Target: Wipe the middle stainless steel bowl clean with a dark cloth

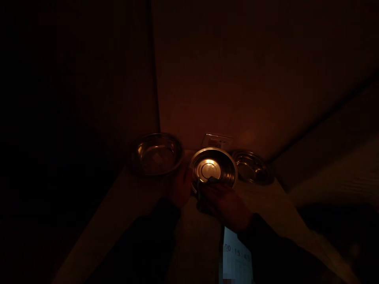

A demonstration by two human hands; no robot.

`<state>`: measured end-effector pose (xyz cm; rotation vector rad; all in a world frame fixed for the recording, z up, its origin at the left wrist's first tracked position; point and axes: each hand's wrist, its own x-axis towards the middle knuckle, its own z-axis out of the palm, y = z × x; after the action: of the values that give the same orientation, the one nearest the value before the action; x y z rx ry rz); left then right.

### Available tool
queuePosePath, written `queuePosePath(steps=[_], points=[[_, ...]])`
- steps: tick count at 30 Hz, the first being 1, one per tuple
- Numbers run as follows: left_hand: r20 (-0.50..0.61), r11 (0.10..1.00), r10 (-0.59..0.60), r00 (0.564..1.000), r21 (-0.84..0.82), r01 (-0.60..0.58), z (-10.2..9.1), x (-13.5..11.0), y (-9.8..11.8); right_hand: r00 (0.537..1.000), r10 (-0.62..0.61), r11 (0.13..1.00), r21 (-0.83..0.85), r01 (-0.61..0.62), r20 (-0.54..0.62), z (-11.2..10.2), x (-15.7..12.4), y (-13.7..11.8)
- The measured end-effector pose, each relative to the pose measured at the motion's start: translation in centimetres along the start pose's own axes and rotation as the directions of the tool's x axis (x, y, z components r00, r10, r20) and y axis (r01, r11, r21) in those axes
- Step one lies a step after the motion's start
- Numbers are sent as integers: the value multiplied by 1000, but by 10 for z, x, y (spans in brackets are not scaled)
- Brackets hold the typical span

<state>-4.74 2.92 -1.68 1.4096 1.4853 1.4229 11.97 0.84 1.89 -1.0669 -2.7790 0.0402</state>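
In the dim light a shiny metal bowl [229, 169] is tilted so that its inside faces me, with a bright reflection on its bottom. My left hand [179, 189] grips it at the left side, its fingers mostly lost in shadow. At the near rim, my right hand [223, 201] is closed on a dark cloth [203, 201] and presses it against the bowl. Part of the cloth shows beyond the fingers, inside the rim.
A wider metal basin [156, 157] stands at the table's back left. Another metal dish [251, 167] is at the back right. Behind the bowl, a socket plate [218, 141] sits on the wall. A lit phone screen [237, 256] showing a timer lies below my right wrist on the wooden table [112, 217].
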Motion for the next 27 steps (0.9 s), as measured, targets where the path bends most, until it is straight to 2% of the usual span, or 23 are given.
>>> queuePosePath(steps=[9, 16, 27], points=[[-22, 999, -25, 999, 35, 26, 1, -1, -6, 989, 40, 999, 6, -41, 142, -20, -1, 2], [-15, 998, 10, 1000, 54, -9, -1, -1, -1, 990, 38, 998, 35, -43, 134, -17, 0, 0], [-20, 1000, -24, 1000, 17, 25, 2, -1, -1, 989, 49, 994, 93, -62, 138, -14, 6, -1]])
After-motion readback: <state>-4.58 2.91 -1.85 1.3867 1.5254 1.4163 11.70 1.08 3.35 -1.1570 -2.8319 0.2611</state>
